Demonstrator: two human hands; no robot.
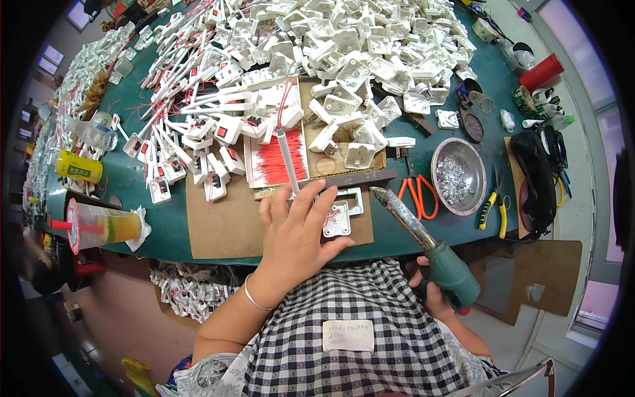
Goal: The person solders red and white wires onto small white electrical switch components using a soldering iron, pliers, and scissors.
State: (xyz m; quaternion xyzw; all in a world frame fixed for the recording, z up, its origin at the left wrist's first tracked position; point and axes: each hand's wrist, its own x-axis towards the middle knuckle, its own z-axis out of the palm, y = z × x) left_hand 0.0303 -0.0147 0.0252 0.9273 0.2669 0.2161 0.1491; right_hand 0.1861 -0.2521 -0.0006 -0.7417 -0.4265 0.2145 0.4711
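Note:
My left hand lies over a white plastic part with a long stem, its fingers spread and the thumb stretched out. Red wires rise from the stem's far end. Beside my fingertips sits an uncovered square white housing with red wire inside, next to a white frame. My right hand is wrapped around the green handle of a soldering gun. Its metal barrel slants up and left, with the tip just right of the white frame. Whether my left fingers grip the stem underneath is partly hidden.
A box of short red wires stands beyond my left hand. White housings are heaped at the back. To the right are orange-handled pliers, a metal bowl of small parts and yellow-handled pliers. A drink cup lies at left.

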